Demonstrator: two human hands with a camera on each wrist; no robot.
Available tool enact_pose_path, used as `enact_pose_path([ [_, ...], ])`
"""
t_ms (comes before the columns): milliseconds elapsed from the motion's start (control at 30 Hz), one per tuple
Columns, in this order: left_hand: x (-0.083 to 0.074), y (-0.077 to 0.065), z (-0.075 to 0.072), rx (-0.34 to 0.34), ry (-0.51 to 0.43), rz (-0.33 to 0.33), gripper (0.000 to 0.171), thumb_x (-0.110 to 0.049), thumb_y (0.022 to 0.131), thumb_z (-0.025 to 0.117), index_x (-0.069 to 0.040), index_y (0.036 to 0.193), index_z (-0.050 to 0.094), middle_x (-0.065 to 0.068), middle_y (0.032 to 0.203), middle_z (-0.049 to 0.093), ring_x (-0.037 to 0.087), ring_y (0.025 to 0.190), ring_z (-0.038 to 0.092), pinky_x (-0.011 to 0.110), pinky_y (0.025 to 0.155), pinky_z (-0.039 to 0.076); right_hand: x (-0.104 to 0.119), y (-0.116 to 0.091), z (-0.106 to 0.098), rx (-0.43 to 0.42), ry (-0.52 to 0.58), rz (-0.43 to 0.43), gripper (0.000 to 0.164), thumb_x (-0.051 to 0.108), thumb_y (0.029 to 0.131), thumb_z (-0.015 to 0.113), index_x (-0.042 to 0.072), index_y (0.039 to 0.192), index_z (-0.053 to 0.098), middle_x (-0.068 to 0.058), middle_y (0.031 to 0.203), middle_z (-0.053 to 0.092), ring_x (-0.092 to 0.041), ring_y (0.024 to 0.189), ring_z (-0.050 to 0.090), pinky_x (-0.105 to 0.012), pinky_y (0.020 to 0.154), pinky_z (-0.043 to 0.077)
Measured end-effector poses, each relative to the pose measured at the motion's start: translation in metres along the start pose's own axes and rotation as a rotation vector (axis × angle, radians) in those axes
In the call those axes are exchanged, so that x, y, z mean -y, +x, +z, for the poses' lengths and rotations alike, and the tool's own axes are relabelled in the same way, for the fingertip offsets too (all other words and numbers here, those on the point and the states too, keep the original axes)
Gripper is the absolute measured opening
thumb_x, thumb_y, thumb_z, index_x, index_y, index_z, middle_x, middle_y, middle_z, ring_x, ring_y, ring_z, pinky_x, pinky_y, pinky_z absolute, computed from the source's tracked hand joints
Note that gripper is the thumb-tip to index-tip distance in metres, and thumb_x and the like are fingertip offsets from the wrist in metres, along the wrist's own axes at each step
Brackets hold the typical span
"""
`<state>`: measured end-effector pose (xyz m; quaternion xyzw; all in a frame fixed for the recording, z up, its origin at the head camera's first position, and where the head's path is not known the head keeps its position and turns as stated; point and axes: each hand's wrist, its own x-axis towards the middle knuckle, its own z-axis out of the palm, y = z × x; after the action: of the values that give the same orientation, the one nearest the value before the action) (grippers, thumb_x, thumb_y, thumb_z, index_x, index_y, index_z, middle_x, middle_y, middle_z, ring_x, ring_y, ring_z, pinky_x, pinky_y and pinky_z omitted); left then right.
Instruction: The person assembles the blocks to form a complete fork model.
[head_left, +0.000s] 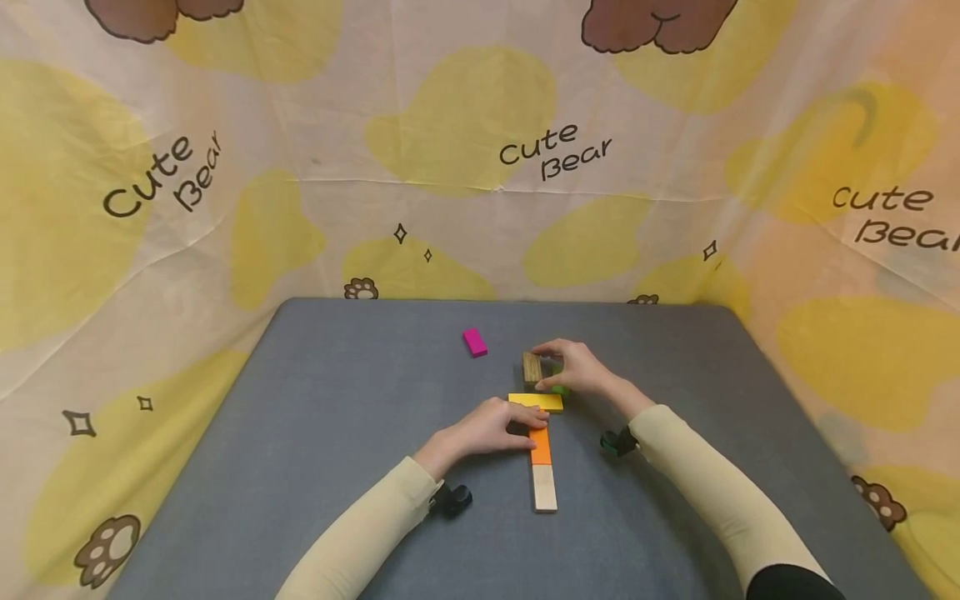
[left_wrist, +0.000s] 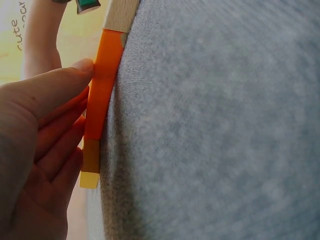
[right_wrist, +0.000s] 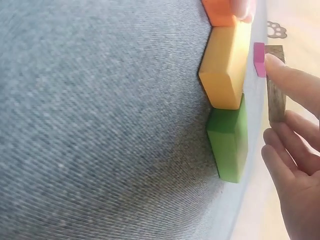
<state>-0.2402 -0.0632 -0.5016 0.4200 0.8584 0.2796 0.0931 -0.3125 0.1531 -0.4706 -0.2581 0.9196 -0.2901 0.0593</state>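
My left hand holds an orange block, thumb on its side and fingertips near its far end. A pale wooden block touches the orange block's near end, and a yellow block lies crosswise at its far end. Between thumb and fingers, my right hand pinches a brown wood-grained block. In the right wrist view the brown block appears raised above the table. Beneath that hand, a green block lies beside the yellow one, mostly hidden in the head view.
A magenta block lies alone toward the back of the grey table. Patterned cloth hangs behind the table and along both sides.
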Motion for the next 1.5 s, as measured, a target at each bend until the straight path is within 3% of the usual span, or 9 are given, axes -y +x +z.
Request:
enact_pose_path([
  [767,-0.0014,-0.0003,-0.0005,0.019,-0.010,-0.025,0.040,-0.035,0.089,0.068,-0.025,0.128,0.064,-0.015,0.134,0.061,0.003,0.127,0.057,0.028,0.108,0.045,-0.0022,-0.0083,0.0053,-0.013,-0.073,-0.034,0.062,0.031,0.072,0.085,0.011,0.126,0.063,-0.010,0.125,0.066,-0.029,0.115,0.061,-0.049,0.100,0.050],
  [1500,-0.0033,-0.0035,-0.0035,0.024,-0.026,-0.021,0.040,-0.034,0.089,0.068,-0.025,0.128,0.064,-0.016,0.134,0.061,0.002,0.127,0.056,0.028,0.108,0.045,0.0032,-0.0043,0.0032,0.051,-0.112,-0.026,0.056,0.030,0.075,0.083,0.013,0.124,0.065,-0.008,0.124,0.066,-0.027,0.116,0.059,-0.051,0.102,0.048],
])
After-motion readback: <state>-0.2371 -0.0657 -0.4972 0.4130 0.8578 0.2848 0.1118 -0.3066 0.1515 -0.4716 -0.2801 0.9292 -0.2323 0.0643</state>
